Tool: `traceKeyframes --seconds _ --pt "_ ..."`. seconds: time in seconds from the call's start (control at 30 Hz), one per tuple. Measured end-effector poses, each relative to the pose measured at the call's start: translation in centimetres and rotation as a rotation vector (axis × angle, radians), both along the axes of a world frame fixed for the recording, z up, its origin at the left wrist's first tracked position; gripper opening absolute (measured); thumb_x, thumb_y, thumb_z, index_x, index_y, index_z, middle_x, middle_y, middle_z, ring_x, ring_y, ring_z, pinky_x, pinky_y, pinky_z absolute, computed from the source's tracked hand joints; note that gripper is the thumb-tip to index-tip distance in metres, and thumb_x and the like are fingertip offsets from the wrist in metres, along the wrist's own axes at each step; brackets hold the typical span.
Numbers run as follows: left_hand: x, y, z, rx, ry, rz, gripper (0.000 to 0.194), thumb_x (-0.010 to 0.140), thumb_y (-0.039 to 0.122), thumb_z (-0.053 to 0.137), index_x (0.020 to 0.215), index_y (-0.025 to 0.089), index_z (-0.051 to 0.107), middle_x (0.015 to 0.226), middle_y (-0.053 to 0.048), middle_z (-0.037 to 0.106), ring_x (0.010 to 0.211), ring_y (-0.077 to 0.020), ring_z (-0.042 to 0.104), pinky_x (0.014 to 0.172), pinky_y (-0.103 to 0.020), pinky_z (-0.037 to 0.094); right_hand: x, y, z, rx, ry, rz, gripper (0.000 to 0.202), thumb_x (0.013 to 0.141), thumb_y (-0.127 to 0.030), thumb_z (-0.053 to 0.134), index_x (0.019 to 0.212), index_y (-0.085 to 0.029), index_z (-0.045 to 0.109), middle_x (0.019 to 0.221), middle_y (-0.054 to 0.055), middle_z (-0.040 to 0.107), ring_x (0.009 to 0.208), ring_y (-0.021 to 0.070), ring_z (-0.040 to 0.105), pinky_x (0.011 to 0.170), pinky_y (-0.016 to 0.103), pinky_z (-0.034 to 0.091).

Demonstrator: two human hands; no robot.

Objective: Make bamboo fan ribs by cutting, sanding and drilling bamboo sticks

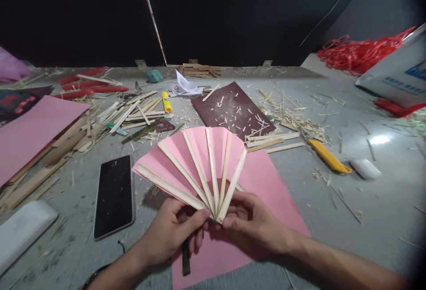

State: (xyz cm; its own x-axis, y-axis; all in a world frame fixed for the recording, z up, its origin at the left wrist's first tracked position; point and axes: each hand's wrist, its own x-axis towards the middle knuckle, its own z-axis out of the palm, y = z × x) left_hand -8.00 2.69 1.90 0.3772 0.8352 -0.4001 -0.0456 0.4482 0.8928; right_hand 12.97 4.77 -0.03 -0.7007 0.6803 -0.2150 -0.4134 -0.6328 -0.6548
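A pink paper fan with several pale bamboo ribs is spread open, its ribs meeting at the bottom. My left hand pinches the lower left of the rib joint, thumb on top. On the other side, my right hand holds the base of the rightmost rib between thumb and fingers. A dark green strip hangs below my left hand. Beneath the fan lies a pink sheet on the grey surface.
Left of my hands are a black phone and a white case. Farther off lie bamboo strips, a yellow glue stick and a dark red board. A yellow cutter is at the right.
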Motion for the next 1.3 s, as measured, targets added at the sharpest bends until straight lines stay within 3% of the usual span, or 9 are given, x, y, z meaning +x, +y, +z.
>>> traceKeyframes --seconds 0.13,0.3,0.4,0.57,0.73,0.9,1.03,1.17,1.3 --pt "-0.4 0.2 0.3 0.024 0.019 0.018 0.044 0.094 0.055 0.066 0.080 0.013 0.063 0.056 -0.006 0.066 0.044 -0.0118 0.060 0.044 -0.019 0.045 0.4 0.3 0.4 0.166 -0.206 -0.008 0.039 0.086 -0.033 0.082 0.116 -0.014 0.067 0.096 0.008 0.072 0.085 0.0176 0.070 0.081 0.036 0.058" --pt "-3.9 2.6 1.7 0.175 0.266 0.150 0.044 0.096 0.056 0.060 0.074 0.017 0.061 0.049 0.000 0.060 0.041 -0.0122 0.057 0.042 -0.019 0.041 2.8 1.9 2.2 1.081 -0.831 -0.095 0.013 0.099 -0.021 0.061 0.111 -0.018 0.067 0.106 0.009 0.069 0.095 0.0208 0.065 0.084 0.039 0.055" --pt "-6.5 4.0 2.9 0.204 0.416 0.217 0.043 0.091 0.055 0.065 0.071 0.018 0.059 0.050 0.004 0.055 0.039 -0.0072 0.046 0.040 -0.017 0.032 3.7 2.8 2.6 1.341 -1.059 -0.070 0.014 0.102 -0.021 0.056 0.113 -0.019 0.063 0.111 0.011 0.065 0.101 0.0242 0.061 0.086 0.043 0.054" --pt "-10.4 3.6 3.8 0.140 0.628 0.258 0.044 0.089 0.056 0.065 0.066 0.019 0.058 0.048 0.007 0.047 0.035 -0.0044 0.037 0.039 -0.016 0.022 4.3 2.9 2.0 1.342 -1.185 -0.004 0.010 0.104 -0.018 0.051 0.109 -0.019 0.059 0.107 0.009 0.061 0.096 0.0231 0.059 0.082 0.041 0.053" --pt "-13.5 0.8 3.5 0.114 1.030 0.279 0.050 0.093 0.066 0.048 0.074 0.023 0.063 0.057 0.002 0.060 0.042 -0.0143 0.055 0.044 -0.023 0.040 5.6 2.8 1.8 1.303 -1.201 -0.019 0.013 0.101 -0.012 0.049 0.106 -0.020 0.058 0.105 0.008 0.061 0.093 0.0219 0.060 0.080 0.039 0.051" --pt "-11.2 -0.6 3.1 0.519 1.244 0.264 0.037 0.092 0.063 0.053 0.093 0.030 0.070 0.085 -0.001 0.072 0.068 -0.0215 0.066 0.063 -0.031 0.053 6.5 3.1 1.8 1.243 -1.217 -0.075 0.014 0.098 -0.012 0.051 0.105 -0.021 0.059 0.101 0.006 0.061 0.088 0.0208 0.060 0.077 0.037 0.050" --pt "-9.7 0.6 1.4 0.972 1.254 0.191 0.028 0.097 0.048 0.055 0.114 0.030 0.067 0.129 -0.006 0.064 0.118 -0.0303 0.063 0.102 -0.046 0.050 6.5 3.2 1.6 1.255 -1.185 -0.081 0.013 0.098 -0.013 0.051 0.105 -0.020 0.059 0.101 0.007 0.061 0.089 0.0206 0.060 0.078 0.037 0.050" --pt "-10.8 1.6 -0.4 0.998 1.301 0.038 0.028 0.100 0.038 0.051 0.120 0.026 0.066 0.134 -0.010 0.061 0.122 -0.0347 0.061 0.101 -0.052 0.050 6.5 3.1 1.3 1.249 -1.165 -0.114 0.011 0.099 -0.014 0.051 0.103 -0.019 0.060 0.101 0.007 0.061 0.088 0.0196 0.060 0.077 0.035 0.049" --pt "-11.1 1.4 -0.9 1.010 1.298 0.086 0.024 0.101 0.036 0.053 0.118 0.026 0.066 0.133 -0.009 0.062 0.122 -0.0337 0.061 0.101 -0.051 0.048 6.6 3.0 1.0 1.231 -1.153 -0.134 0.012 0.100 -0.015 0.051 0.105 -0.020 0.061 0.103 0.006 0.062 0.090 0.0193 0.060 0.079 0.035 0.049"
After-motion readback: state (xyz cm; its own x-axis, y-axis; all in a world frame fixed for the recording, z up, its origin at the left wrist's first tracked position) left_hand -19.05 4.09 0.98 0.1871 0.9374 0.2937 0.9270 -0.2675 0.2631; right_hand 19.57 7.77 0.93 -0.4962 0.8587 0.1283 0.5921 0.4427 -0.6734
